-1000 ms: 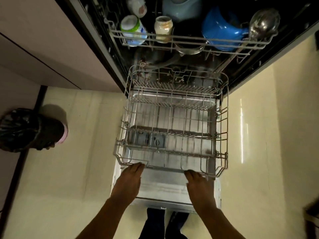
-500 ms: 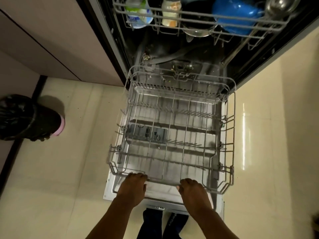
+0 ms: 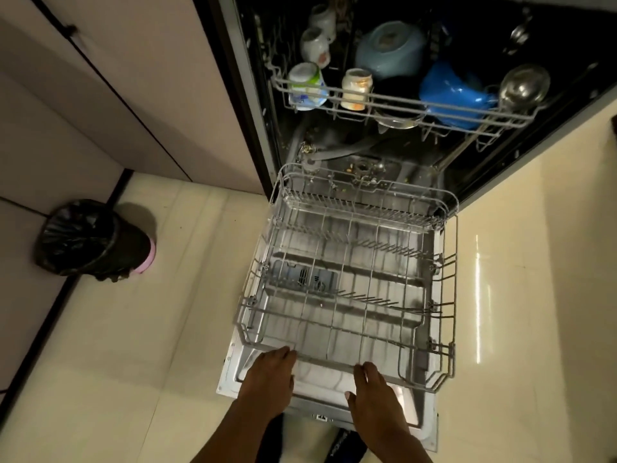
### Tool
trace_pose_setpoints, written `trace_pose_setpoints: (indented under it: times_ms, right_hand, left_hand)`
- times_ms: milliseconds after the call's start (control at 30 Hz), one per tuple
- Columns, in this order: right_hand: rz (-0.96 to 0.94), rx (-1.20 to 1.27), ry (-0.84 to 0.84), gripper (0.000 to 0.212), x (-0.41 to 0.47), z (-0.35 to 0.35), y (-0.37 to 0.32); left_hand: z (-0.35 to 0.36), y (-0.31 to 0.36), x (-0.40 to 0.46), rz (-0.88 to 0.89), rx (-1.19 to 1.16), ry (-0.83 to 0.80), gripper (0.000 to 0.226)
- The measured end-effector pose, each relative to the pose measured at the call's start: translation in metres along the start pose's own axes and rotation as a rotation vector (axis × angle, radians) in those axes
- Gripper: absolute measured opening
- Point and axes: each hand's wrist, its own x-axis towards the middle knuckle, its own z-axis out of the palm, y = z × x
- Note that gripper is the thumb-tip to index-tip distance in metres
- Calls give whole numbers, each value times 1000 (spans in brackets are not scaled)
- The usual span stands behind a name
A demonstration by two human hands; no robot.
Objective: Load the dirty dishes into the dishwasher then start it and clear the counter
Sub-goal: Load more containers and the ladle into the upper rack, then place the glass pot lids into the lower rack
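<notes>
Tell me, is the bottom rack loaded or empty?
Empty: the bottom rack shows only bare wire, with the open door visible through it.

Showing pale grey wire on the lower rack (image 3: pixel 350 262), crossing in a grid over a silvery steel door panel (image 3: pixel 334 382). Showing the same grey wire on the upper rack (image 3: pixel 400 108). Sitting there: a white jar with green and blue label (image 3: pixel 305 86), a cream jar smeared orange (image 3: pixel 356 89), two whitish cups (image 3: pixel 315 45), a light blue bowl (image 3: pixel 389 50), a bright blue plastic piece (image 3: pixel 450 93), a shiny steel cup (image 3: pixel 524 85). Showing black inside the tub (image 3: pixel 484 38). Gleaming cream on the floor tiles (image 3: pixel 133 329), with dark grout lines. Showing beige-pink cabinet fronts (image 3: pixel 117 78) split by black seams. Wearing a glossy black liner, the pink bin (image 3: pixel 95 240).
</notes>
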Motion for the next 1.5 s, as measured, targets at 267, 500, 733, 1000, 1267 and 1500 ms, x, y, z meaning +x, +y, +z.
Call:
trace_pose_setpoints:
  times_ms: [267,500,733,1000,1267,1500]
  right_hand:
    - [3,-181,148,47,5,-1,-14]
    - [-109,-193,477,34,-7,-81,-146]
    - [-370,-197,875,39,6,-191,-283]
    - [-446,-267,1042,34,-22,-323,-422]
    - [-543,-152,1066,31,31,-371,-483]
    - [-478,23,1163,18,119,-448,-526]
  left_hand:
    - [-12,-6,-6,7,41,94,49]
    - [-152,-39,-50,146,80,272,40]
    - [-351,-97,-123,50,108,490,32]
    - [-485,-179,-192,-62,176,722,34]
    - [-571,-224,-162,-37,111,839,35]
    - [-660,-245,-57,-9,99,784,32]
